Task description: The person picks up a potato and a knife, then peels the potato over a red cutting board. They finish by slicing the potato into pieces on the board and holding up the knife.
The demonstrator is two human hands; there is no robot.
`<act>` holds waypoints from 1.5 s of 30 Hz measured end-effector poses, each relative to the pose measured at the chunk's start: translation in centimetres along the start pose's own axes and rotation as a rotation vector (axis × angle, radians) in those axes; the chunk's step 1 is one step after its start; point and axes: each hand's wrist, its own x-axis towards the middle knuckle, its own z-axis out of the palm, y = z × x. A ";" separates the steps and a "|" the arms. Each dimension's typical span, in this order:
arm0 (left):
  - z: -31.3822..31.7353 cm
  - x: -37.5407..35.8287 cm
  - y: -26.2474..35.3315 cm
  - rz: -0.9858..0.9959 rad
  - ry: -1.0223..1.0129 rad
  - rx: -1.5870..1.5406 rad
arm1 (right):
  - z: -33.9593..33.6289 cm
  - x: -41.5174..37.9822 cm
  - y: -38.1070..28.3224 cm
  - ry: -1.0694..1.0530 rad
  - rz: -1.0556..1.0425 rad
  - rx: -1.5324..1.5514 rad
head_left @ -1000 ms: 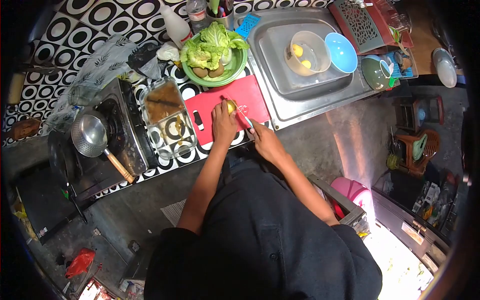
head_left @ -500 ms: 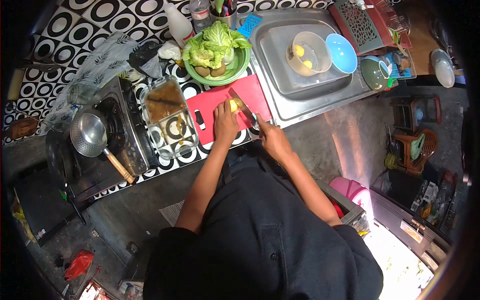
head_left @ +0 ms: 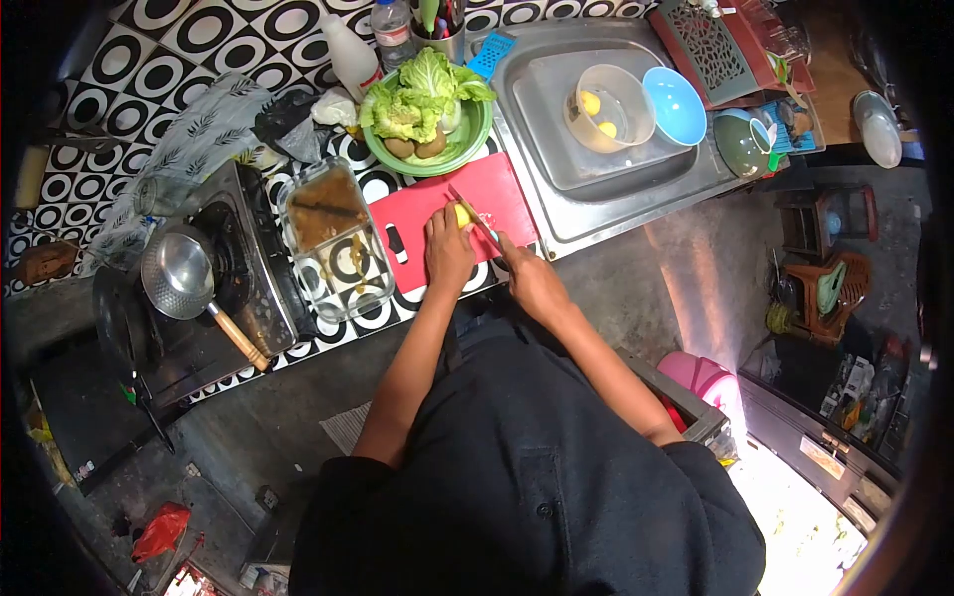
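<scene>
My left hand (head_left: 450, 256) is closed on a small yellow piece, which looks like a peeled potato (head_left: 463, 215), and presses it to the red cutting board (head_left: 417, 214). My right hand (head_left: 538, 285) grips a kitchen knife (head_left: 474, 216) by its handle. The blade lies along the right side of the potato, its tip pointing away from me. Small pale bits rest on the board just right of the blade. My left fingers partly cover the potato.
Behind the board stands a green bowl (head_left: 480, 149) of leafy greens and brown round items. Left are a divided glass container (head_left: 343, 298) and a stove with a strainer ladle (head_left: 181, 273). In the sink (head_left: 542, 214) sit a clear bowl (head_left: 636, 139) with yellow pieces and a blue bowl (head_left: 676, 104).
The knife has turned so that its blade shows narrower, close against the potato. Pale bits now show beside the blade. My left hand stays nearly in place.
</scene>
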 end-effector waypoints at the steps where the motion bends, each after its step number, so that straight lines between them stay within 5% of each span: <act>1: 0.1 -0.1 0.1 -0.007 0.007 -0.004 | 0.0 -0.1 -0.3 0.002 0.006 -0.003; 45: 1.0 -0.6 -1.2 0.011 0.065 -0.058 | 5.5 1.3 2.6 0.038 -0.009 0.103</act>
